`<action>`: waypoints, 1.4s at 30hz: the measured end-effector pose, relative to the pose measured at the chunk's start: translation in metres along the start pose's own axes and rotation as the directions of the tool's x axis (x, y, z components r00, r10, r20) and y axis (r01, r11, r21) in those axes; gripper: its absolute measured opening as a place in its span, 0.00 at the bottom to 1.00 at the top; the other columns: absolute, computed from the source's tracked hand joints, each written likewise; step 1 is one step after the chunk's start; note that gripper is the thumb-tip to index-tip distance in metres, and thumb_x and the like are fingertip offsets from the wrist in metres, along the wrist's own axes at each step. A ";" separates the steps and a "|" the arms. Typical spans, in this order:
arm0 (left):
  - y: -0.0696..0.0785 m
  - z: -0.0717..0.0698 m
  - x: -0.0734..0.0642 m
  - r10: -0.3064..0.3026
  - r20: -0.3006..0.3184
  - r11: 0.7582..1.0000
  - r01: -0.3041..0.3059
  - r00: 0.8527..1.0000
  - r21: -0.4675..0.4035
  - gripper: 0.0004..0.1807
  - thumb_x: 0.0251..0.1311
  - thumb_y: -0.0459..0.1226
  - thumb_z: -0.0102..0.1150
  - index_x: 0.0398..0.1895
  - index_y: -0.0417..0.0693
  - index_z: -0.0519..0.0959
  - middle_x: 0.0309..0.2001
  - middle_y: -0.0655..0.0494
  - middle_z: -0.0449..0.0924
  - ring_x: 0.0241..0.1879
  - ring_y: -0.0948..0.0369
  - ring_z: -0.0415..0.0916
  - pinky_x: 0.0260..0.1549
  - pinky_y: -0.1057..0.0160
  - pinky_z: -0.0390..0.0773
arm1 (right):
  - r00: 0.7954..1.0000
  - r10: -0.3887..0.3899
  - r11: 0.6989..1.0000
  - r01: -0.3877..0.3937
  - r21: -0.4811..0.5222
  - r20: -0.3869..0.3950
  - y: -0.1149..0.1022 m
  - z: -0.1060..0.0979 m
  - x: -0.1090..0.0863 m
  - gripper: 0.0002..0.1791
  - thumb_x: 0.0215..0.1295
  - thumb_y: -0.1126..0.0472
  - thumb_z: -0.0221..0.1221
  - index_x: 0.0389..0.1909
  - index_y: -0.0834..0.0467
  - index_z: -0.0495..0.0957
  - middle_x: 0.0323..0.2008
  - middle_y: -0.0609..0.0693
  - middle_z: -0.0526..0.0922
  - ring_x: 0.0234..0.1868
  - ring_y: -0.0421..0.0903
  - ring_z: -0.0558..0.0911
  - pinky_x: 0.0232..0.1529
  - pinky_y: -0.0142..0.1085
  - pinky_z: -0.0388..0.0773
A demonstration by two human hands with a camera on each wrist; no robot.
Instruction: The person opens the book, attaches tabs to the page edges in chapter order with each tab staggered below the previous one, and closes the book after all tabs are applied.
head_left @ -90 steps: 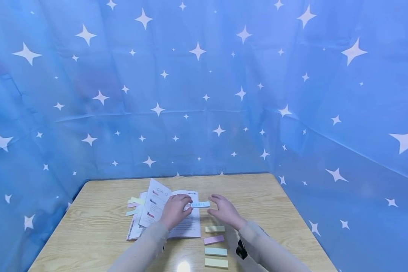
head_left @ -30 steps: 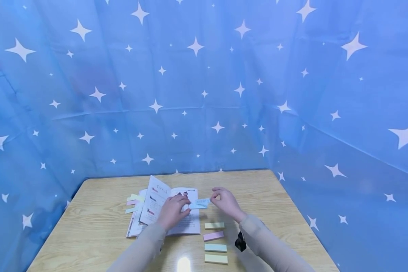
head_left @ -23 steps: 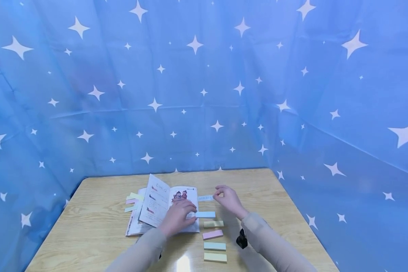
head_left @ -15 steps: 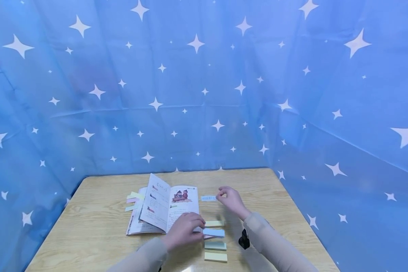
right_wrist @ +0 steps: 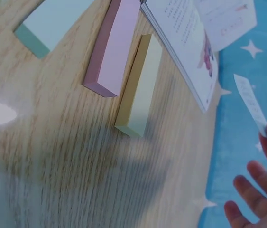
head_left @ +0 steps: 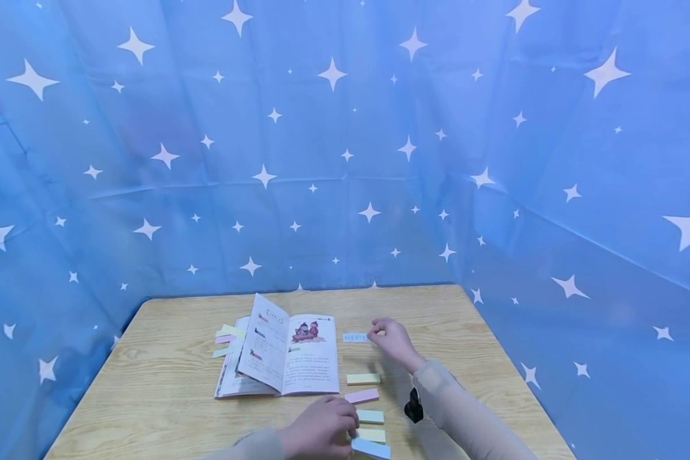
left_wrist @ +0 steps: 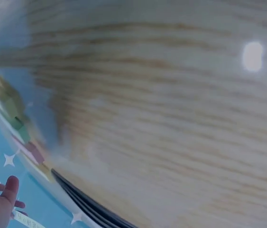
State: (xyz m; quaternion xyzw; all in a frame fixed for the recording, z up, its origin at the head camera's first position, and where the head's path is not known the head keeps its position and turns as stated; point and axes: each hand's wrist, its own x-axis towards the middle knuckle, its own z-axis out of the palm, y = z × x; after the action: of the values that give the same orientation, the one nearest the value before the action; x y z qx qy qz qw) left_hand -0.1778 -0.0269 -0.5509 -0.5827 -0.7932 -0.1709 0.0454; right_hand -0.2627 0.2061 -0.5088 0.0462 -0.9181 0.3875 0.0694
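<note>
Near the table's front edge, my left hand (head_left: 322,427) holds a blue sticky-note pad (head_left: 372,448) by its left end. Its fingers are beside the front yellow pad (head_left: 372,436) and green pad (head_left: 371,417) and partly hide them. Above the table, right of the open book (head_left: 310,370), my right hand (head_left: 393,344) pinches the right end of a single pale blue sticky note (head_left: 354,337) with handwriting. In the right wrist view, thumb and index finger hold that note (right_wrist: 251,102), while the other fingers spread loosely.
A pink pad (head_left: 362,395) and another yellow pad (head_left: 363,379) continue the column right of the book. Yellow, pink and green page flags (head_left: 224,342) stick out from the book's left side. One left page (head_left: 264,345) stands partly raised. A star-patterned blue curtain (head_left: 345,160) surrounds the table.
The written note has been peeled off the blue pad by my right hand, which moved slightly right. My left hand carried the pad away from the book, down past the column to the front.
</note>
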 end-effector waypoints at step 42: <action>-0.026 0.017 0.018 -0.257 -0.044 0.949 0.261 0.965 0.175 0.09 0.44 0.49 0.68 0.25 0.63 0.77 0.39 0.70 0.73 0.43 0.68 0.70 0.41 0.65 0.71 | 0.997 0.018 0.994 -0.027 0.107 0.078 0.013 0.017 -0.016 0.14 0.61 0.64 0.60 0.16 0.59 0.74 0.49 0.64 0.81 0.55 0.63 0.77 0.52 0.56 0.75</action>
State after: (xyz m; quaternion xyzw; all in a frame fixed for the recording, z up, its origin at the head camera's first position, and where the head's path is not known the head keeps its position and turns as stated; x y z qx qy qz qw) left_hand -0.2056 -0.0120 -0.5672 -0.4652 -0.8745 -0.1091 0.0832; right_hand -0.2506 0.2036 -0.5325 0.0544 -0.8983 0.4353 0.0269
